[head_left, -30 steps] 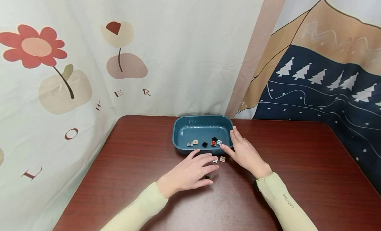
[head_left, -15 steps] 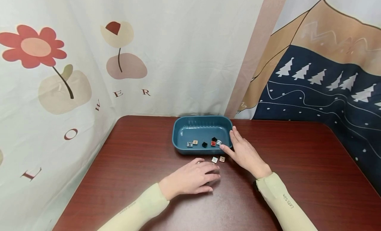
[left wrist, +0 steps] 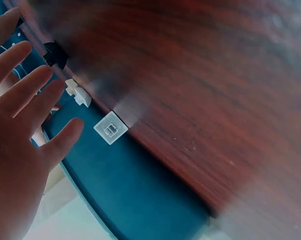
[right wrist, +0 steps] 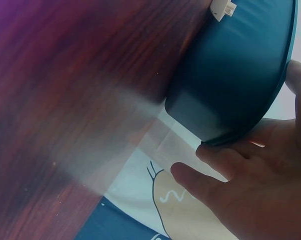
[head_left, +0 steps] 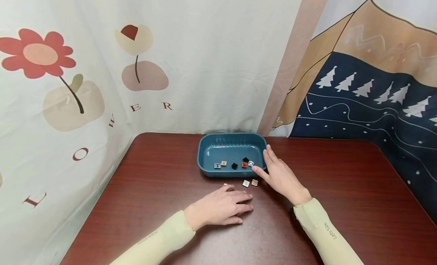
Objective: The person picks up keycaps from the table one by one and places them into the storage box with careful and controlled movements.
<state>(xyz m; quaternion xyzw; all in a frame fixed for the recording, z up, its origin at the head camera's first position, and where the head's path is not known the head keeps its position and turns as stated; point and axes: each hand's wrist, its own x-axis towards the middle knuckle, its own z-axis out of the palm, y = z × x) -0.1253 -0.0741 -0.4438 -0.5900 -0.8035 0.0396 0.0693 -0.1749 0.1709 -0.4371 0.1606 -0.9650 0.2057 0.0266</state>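
My left hand (head_left: 222,206) hovers low over the table in front of the blue plastic tray (head_left: 232,174), fingers spread and holding nothing. Beyond its fingertips lie a white keycap (head_left: 246,183) and a beige keycap (head_left: 254,182). The left wrist view also shows a pale square keycap (left wrist: 111,128) and a black keycap (left wrist: 55,55) near that hand. My right hand (head_left: 281,177) holds the tray's right end, thumb at the near rim and fingers along the outer side. Inside the tray are several keycaps, among them a red keycap (head_left: 244,164) and a black keycap (head_left: 234,166).
The tray stands near the far edge of the dark red wooden table (head_left: 164,174). Behind the table hangs a pale cloth (head_left: 211,67) printed with flowers and letters. To the right is a dark blue cloth (head_left: 368,105) with white trees.
My left hand has drawn back a little from the tray, uncovering the white keycap. The black keycap seen earlier between its fingers is now hidden in the head view. My right hand stays put.
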